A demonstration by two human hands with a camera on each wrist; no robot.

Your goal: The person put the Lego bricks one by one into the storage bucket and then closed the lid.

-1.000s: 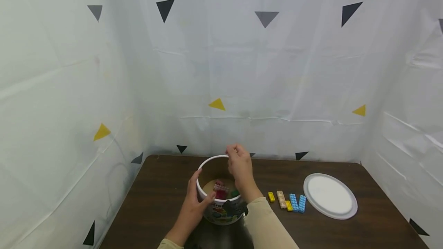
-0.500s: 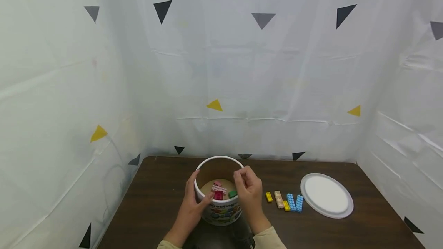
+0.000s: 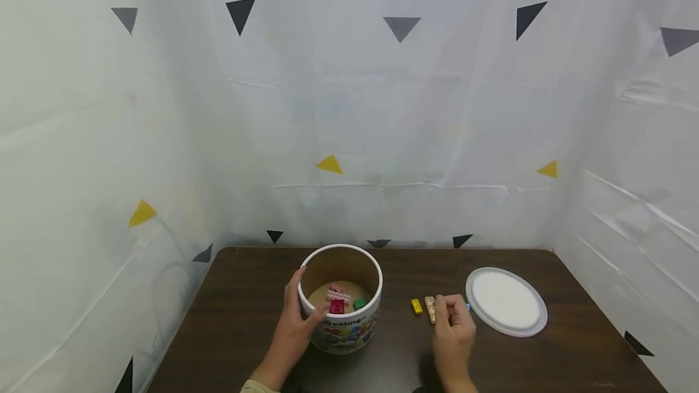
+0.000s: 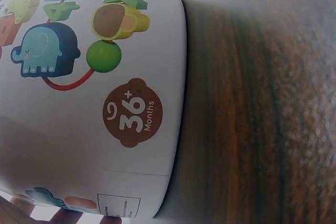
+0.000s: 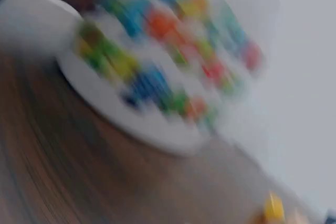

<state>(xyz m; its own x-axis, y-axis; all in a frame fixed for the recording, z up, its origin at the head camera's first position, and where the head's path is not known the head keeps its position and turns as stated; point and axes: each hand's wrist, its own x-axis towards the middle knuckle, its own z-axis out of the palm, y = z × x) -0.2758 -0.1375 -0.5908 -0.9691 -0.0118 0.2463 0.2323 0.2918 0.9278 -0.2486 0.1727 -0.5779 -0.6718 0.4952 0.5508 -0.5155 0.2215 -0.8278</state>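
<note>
- Bucket (image 3: 345, 335), head view: stood on the dark table (image 3: 235, 296), well left of a round white disc (image 3: 506, 302). Pink bricks (image 3: 338, 296), a red brick (image 3: 337, 307) and a green brick (image 3: 360, 303) lay inside.
- Left hand (image 3: 292, 327), same view: gripped the bucket's near left side, thumb at the rim.
- Right hand (image 3: 454, 335), same view: fingers curled, well apart from the bucket, near a yellow brick (image 3: 417, 306) and a peach brick (image 3: 429, 308); whether it held anything could not be determined.
- Left wrist view: bucket wall filled the left portion, bearing a "36+ Months" mark (image 4: 133, 113).
- Right wrist view: bucket blurred; yellow brick visible lower right.
</note>
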